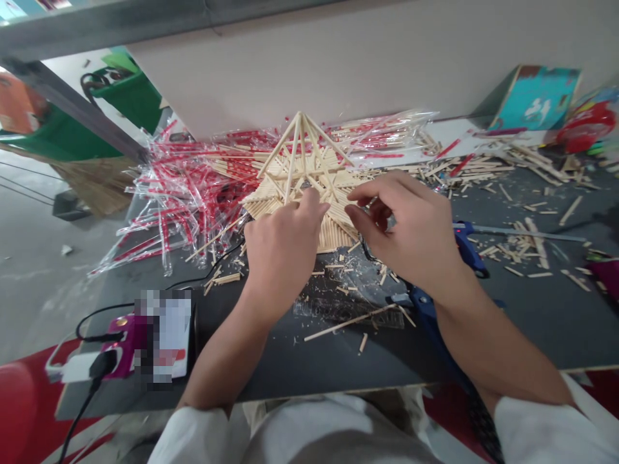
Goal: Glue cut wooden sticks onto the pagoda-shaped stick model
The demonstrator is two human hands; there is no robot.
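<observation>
A model built of thin wooden sticks point(333, 235) stands on the dark table, with a pointed frame of sticks point(290, 158) rising from its flat, layered base. My left hand point(283, 248) is at the model's front, fingers bent and closed against it; the fingertips' grip is partly hidden. Just right of the model, my right hand point(411, 225) hovers with curled fingers, the thumb and forefinger tips slightly apart and nothing visible between them. Under my right wrist lies a blue-handled tool point(423, 303), partly covered by the forearm. Another blue tool point(467, 245) is beside that wrist.
Clear plastic wrappers with red strips point(178, 193) pile up on the left. Loose sticks point(483, 167) and cut pieces litter the right. A phone-like device point(174, 341) and a purple power block point(128, 341) with cables sit front left. A pale panel point(387, 58) closes the back.
</observation>
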